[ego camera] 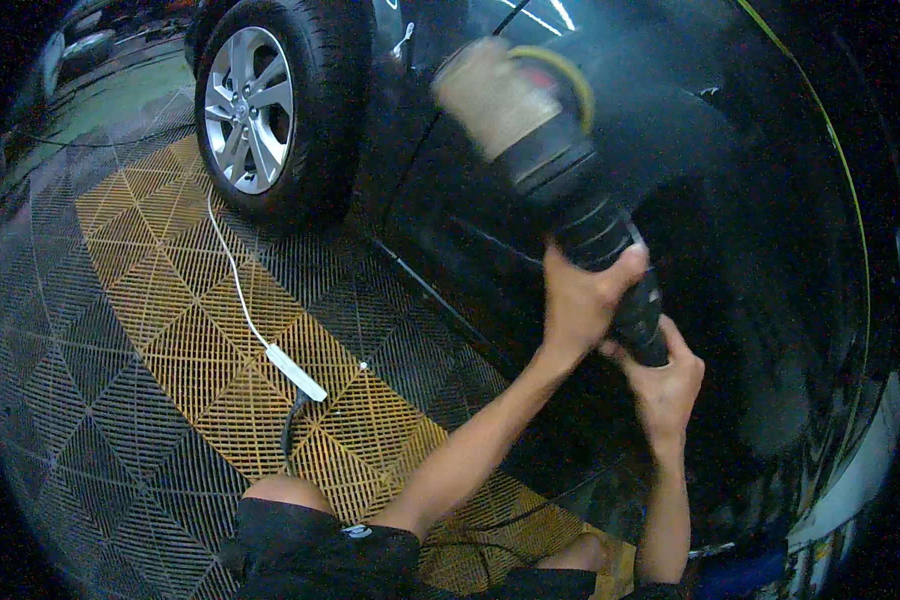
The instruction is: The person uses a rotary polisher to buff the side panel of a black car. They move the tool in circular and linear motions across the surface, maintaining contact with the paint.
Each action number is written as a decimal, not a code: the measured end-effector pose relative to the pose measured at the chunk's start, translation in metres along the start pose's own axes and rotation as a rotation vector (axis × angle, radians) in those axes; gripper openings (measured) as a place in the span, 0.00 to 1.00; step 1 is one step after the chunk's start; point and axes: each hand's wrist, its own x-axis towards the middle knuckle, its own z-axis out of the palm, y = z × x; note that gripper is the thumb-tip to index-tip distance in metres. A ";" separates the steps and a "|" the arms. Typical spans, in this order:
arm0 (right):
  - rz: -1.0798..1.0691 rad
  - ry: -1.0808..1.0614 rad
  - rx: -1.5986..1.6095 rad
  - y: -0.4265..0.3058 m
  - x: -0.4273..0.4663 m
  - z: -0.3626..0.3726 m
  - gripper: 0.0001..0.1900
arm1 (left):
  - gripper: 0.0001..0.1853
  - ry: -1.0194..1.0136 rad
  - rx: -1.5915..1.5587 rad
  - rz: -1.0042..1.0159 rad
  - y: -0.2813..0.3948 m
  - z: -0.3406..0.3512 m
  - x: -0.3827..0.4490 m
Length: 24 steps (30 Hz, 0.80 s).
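Note:
A power polisher (551, 161) with a black body, a pale covering around its head and a yellow-rimmed pad is held against or very near the dark car body panel (690, 187); contact cannot be told. My left hand (585, 296) grips the middle of its body, thumb across the top. My right hand (664, 375) is closed around the rear end of the tool, lower and to the right. Both hands and the tool are slightly blurred. Light hazy reflections lie on the panel beside the pad.
A wheel with a silver alloy rim (247, 112) stands at the upper left. A white power strip (296, 373) with a white cord and a black plug lies on the yellow and grey grated floor tiles (187, 330). Dark cable runs near my knees. Yellow-green tape (840, 135) edges the panel.

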 end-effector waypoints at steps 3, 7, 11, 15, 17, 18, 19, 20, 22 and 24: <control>-0.042 0.035 0.205 -0.004 0.020 -0.003 0.30 | 0.30 0.069 0.238 0.000 0.020 0.027 0.036; -0.029 -0.102 0.403 -0.011 0.037 -0.008 0.33 | 0.34 0.021 0.213 0.065 0.041 0.046 0.065; 0.018 -0.380 0.342 0.002 0.036 -0.027 0.38 | 0.31 0.055 0.042 0.113 0.032 0.035 0.056; -0.349 -0.290 0.087 0.023 0.034 -0.012 0.40 | 0.21 0.208 -0.061 0.094 0.003 0.002 0.019; -0.374 -0.384 0.086 0.032 0.026 0.000 0.40 | 0.17 0.256 -0.104 0.025 -0.011 -0.019 -0.001; -0.347 -0.425 0.014 0.035 0.021 0.003 0.40 | 0.15 0.293 -0.135 0.029 -0.018 -0.029 -0.012; -0.377 -0.447 -0.057 0.037 0.018 0.010 0.40 | 0.13 0.331 -0.174 0.026 -0.026 -0.037 -0.024; -0.366 -0.476 -0.108 0.037 0.014 0.014 0.39 | 0.10 0.399 -0.295 0.037 -0.033 -0.042 -0.034; -0.380 -0.527 -0.198 0.036 0.009 0.020 0.38 | 0.13 0.524 -0.345 -0.038 -0.046 -0.056 -0.049; -0.438 -0.563 -0.269 0.032 0.009 0.023 0.37 | 0.15 0.609 -0.396 -0.049 -0.055 -0.065 -0.059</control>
